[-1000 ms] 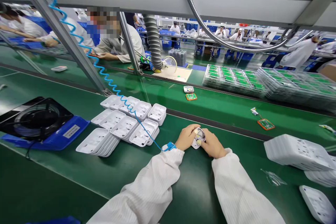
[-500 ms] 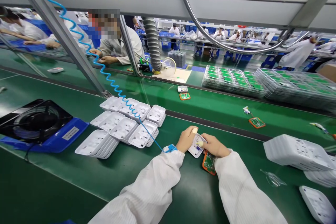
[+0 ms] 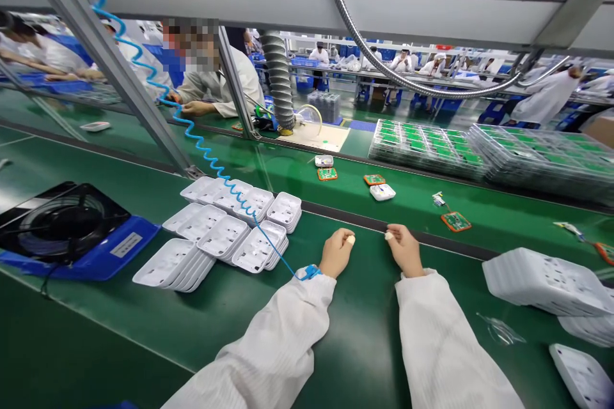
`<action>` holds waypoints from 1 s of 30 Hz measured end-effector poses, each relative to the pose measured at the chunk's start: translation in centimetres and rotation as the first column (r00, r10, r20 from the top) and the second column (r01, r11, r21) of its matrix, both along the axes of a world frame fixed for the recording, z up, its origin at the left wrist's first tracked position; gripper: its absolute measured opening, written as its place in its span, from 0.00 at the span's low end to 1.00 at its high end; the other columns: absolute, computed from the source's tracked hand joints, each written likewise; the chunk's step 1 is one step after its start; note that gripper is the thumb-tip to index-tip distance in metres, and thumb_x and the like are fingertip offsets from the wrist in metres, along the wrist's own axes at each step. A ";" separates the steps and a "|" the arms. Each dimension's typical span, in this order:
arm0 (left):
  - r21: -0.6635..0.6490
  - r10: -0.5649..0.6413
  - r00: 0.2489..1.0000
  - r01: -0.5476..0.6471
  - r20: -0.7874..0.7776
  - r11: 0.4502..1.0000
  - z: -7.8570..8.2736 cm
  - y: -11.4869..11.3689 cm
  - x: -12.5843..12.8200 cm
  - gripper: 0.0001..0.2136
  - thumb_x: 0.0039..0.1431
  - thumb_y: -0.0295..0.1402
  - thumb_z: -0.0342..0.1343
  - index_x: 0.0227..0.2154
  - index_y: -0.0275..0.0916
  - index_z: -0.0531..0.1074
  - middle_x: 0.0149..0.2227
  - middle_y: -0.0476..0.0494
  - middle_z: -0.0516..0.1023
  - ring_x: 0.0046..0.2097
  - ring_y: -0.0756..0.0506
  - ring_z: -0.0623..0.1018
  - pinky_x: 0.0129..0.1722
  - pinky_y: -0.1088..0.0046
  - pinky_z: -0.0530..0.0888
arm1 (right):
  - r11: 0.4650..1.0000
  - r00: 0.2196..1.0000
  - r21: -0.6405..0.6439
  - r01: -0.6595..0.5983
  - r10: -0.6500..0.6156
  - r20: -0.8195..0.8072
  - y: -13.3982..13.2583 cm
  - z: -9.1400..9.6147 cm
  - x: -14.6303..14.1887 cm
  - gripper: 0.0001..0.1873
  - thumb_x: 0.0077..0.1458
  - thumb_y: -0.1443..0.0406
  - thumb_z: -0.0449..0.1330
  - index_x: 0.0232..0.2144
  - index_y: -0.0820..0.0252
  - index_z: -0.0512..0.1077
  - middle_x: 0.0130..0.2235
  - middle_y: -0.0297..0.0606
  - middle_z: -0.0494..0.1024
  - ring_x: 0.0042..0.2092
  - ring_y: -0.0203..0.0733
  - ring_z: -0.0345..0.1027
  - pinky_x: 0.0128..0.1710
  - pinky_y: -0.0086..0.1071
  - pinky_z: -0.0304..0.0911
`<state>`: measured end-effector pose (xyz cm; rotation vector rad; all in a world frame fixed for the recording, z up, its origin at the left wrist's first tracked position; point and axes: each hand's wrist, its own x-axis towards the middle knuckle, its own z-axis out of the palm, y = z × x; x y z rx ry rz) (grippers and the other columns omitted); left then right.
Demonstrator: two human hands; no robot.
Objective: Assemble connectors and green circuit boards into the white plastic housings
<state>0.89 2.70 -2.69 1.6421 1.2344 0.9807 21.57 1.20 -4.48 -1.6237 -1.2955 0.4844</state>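
My left hand (image 3: 336, 253) hovers over the green bench, fingers curled in and nothing seen in them; a pale finger cot covers the thumb tip. Opposite it, my right hand (image 3: 405, 252) is loosely open and holds nothing, its thumb also in a pale cot. Just beyond my hands, on the green conveyor belt (image 3: 412, 204), lie a white plastic housing (image 3: 382, 192) and an orange-edged green circuit board (image 3: 374, 179), close together. A blue wrist strap (image 3: 311, 272) with a coiled cord circles my left wrist.
Stacked white housings (image 3: 223, 234) stand left of my hands, more stacks (image 3: 542, 281) to the right. A black fan (image 3: 71, 220) sits far left. Other boards (image 3: 456, 222) lie on the belt. Clear trays of boards (image 3: 425, 144) stand behind it. A co-worker (image 3: 215, 86) sits across.
The housing and circuit board have left my hands and now lie on the belt. My hands have moved apart, the right one further forward. Other belt items have shifted left.
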 end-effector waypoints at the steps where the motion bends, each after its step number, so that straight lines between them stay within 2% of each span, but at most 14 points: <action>1: 0.035 -0.009 0.999 0.011 -0.042 0.999 0.0 -0.1 0.0 0.08 0.54 0.32 0.47 0.34 0.39 0.70 0.33 0.47 0.74 0.35 0.49 0.72 0.36 0.73 0.69 | 0.998 0.989 -0.015 -0.068 0.069 0.134 -0.2 0.0 -0.5 0.14 0.48 0.61 0.54 0.38 0.59 0.68 0.35 0.38 0.73 0.37 0.41 0.67 0.42 0.39 0.62; 3: 0.081 -0.024 0.995 0.032 -0.095 0.996 0.0 -0.2 0.1 0.08 0.53 0.30 0.47 0.34 0.39 0.70 0.34 0.47 0.74 0.36 0.49 0.72 0.38 0.73 0.69 | 0.989 0.936 -0.031 -0.146 0.148 0.321 -0.6 0.3 -1.4 0.12 0.49 0.63 0.51 0.36 0.59 0.69 0.34 0.38 0.72 0.36 0.41 0.66 0.40 0.38 0.62; 5: 0.098 -0.031 0.992 0.043 -0.121 0.994 0.0 -0.2 0.1 0.08 0.53 0.30 0.47 0.34 0.39 0.70 0.35 0.47 0.74 0.36 0.49 0.72 0.38 0.73 0.69 | 0.986 0.906 -0.039 -0.163 0.166 0.390 -0.7 0.5 -1.9 0.12 0.50 0.64 0.50 0.36 0.59 0.69 0.34 0.38 0.72 0.36 0.40 0.65 0.39 0.36 0.61; 11: 0.121 -0.042 0.985 0.063 -0.166 0.991 0.1 -0.4 0.2 0.08 0.53 0.28 0.47 0.34 0.39 0.70 0.34 0.48 0.73 0.34 0.50 0.72 0.36 0.74 0.68 | 0.989 0.922 -0.059 -0.134 0.146 0.358 -0.6 0.8 -1.4 0.12 0.50 0.65 0.49 0.36 0.58 0.69 0.34 0.35 0.72 0.34 0.38 0.66 0.37 0.34 0.61; 20: 0.140 -0.042 0.979 0.071 -0.199 0.988 0.2 -0.5 0.1 0.09 0.53 0.28 0.47 0.34 0.40 0.70 0.33 0.48 0.73 0.34 0.50 0.71 0.36 0.74 0.67 | 0.989 0.919 -0.044 -0.138 0.144 0.368 -0.5 0.5 -1.3 0.12 0.51 0.63 0.49 0.37 0.57 0.68 0.35 0.37 0.72 0.34 0.39 0.66 0.37 0.35 0.62; 23: 0.149 -0.038 0.979 0.069 -0.201 0.986 0.0 -0.5 0.2 0.09 0.53 0.28 0.46 0.34 0.40 0.70 0.33 0.48 0.72 0.34 0.50 0.71 0.36 0.74 0.67 | 0.999 0.920 0.042 0.019 -0.034 0.391 0.7 0.6 0.8 0.15 0.51 0.62 0.49 0.41 0.61 0.67 0.37 0.41 0.72 0.37 0.41 0.66 0.40 0.36 0.62; 24: 0.155 -0.036 0.978 0.069 -0.203 0.986 -0.1 -0.6 0.2 0.09 0.53 0.28 0.46 0.34 0.40 0.70 0.33 0.48 0.72 0.34 0.50 0.71 0.36 0.74 0.67 | 0.992 0.895 0.070 0.104 -0.124 0.429 1.3 0.7 1.9 0.17 0.51 0.61 0.49 0.42 0.63 0.66 0.39 0.44 0.72 0.39 0.43 0.66 0.43 0.37 0.61; 26: 0.168 -0.033 0.977 0.070 -0.211 0.983 -0.1 -0.6 0.3 0.09 0.54 0.27 0.46 0.35 0.40 0.69 0.33 0.48 0.72 0.34 0.50 0.71 0.36 0.74 0.67 | 0.959 0.796 0.086 0.271 -0.273 0.540 2.5 1.1 4.3 0.21 0.50 0.60 0.52 0.45 0.67 0.64 0.43 0.49 0.70 0.45 0.49 0.63 0.47 0.41 0.58; 28: 0.177 -0.027 0.974 0.068 -0.223 0.982 -0.1 -0.7 0.4 0.09 0.54 0.27 0.45 0.35 0.40 0.69 0.33 0.48 0.72 0.35 0.49 0.71 0.36 0.74 0.67 | 0.911 0.693 0.034 0.411 -0.337 0.638 3.5 1.5 6.7 0.26 0.48 0.59 0.54 0.47 0.68 0.61 0.46 0.53 0.68 0.48 0.54 0.60 0.47 0.44 0.56; 30: 0.183 -0.025 0.971 0.070 -0.239 0.981 -0.1 -0.8 0.5 0.09 0.54 0.27 0.45 0.34 0.40 0.69 0.33 0.48 0.71 0.36 0.49 0.71 0.36 0.73 0.67 | 0.851 0.638 -0.074 0.520 -0.329 0.697 4.4 1.7 8.6 0.29 0.47 0.56 0.56 0.48 0.68 0.60 0.47 0.56 0.67 0.48 0.58 0.60 0.44 0.46 0.57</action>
